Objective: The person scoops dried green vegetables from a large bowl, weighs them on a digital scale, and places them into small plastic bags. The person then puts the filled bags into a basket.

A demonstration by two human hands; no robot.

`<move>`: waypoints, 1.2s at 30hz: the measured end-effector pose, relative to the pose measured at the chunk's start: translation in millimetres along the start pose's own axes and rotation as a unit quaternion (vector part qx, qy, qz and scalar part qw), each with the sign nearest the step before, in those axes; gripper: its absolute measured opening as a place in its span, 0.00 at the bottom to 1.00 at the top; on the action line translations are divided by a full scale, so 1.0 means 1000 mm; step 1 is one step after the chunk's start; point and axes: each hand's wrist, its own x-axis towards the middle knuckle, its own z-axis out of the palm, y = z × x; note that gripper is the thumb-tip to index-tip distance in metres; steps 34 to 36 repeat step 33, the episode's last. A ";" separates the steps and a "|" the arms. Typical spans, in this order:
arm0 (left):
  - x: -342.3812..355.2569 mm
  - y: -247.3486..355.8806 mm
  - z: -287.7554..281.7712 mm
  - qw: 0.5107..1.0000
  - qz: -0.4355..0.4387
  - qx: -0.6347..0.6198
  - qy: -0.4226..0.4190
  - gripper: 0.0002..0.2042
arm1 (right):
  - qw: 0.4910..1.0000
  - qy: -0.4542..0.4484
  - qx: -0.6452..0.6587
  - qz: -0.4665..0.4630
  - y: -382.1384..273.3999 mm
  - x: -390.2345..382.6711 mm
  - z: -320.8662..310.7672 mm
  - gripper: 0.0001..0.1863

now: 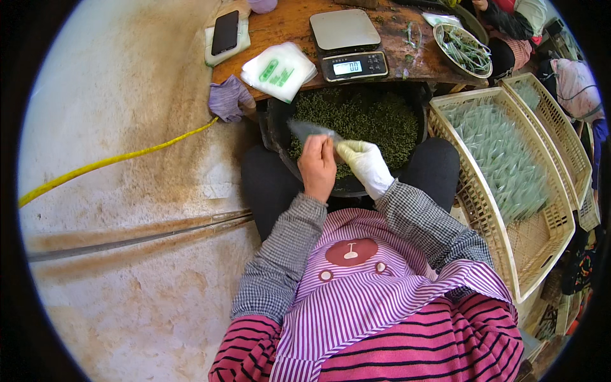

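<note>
A small clear plastic bag (308,130) is pinched between my two hands, its loose end pointing to the left. My bare left hand (317,169) has thumb and fingers closed on the bag. My right hand (367,167), in a white glove, grips the bag's other end with its fingertips. Both hands are over a black tub (270,127) between my knees. Small green buds or leaf bits (375,118) fill the tub. What is inside the bag is too blurred to tell.
Past the tub, a wooden table (286,22) bears a digital scale (345,30), stacked plastic bags (279,69), a phone (225,33) and a bowl of ties (463,51). A purple glove (229,99) hangs near a yellow hose (114,155). Right, a crate (503,254) holds filled bags (503,159); another person sits beyond.
</note>
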 end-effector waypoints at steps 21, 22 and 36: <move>0.014 -0.068 -0.048 0.939 -0.146 0.150 -0.272 0.14 | 0.850 0.012 -0.472 0.235 0.052 0.134 -0.011 0.48; 0.022 -0.062 -0.057 0.934 -0.186 0.168 -0.255 0.13 | 0.828 -0.005 -0.508 0.236 0.057 0.127 0.007 0.48; 0.005 -0.098 -0.033 0.939 -0.077 0.263 -0.208 0.13 | 0.725 -0.168 -0.635 0.208 0.094 0.078 0.005 0.44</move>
